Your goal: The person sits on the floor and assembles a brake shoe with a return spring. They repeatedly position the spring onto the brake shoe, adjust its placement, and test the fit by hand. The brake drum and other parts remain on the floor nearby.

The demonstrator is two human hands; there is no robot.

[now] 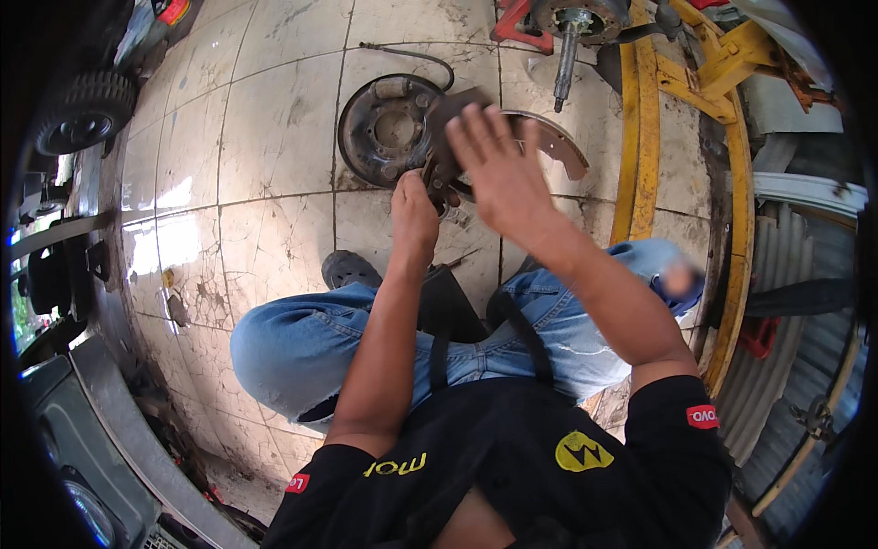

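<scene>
My left hand (416, 215) is closed around a dark metal part (440, 189), mostly hidden by my hands. My right hand (501, 183) is stretched flat with its fingers extended, slightly blurred. Its fingertips lie over a dark brown, sheet-like piece (450, 112), which looks like sandpaper. Just behind my left hand a round, dirty brake backing plate (361, 137) rests on the floor, with a small cylinder (391, 88) at its far edge. A curved brake shoe (558, 146) lies to the right, partly covered by my right hand.
A thin dark hose (416, 55) curves from the backing plate across the tiled floor (274, 137). Yellow metal framing (637, 137) stands at right, beside a hub with a protruding shaft (569, 59) and a red stand (521, 26). A tyre (84, 112) is at far left.
</scene>
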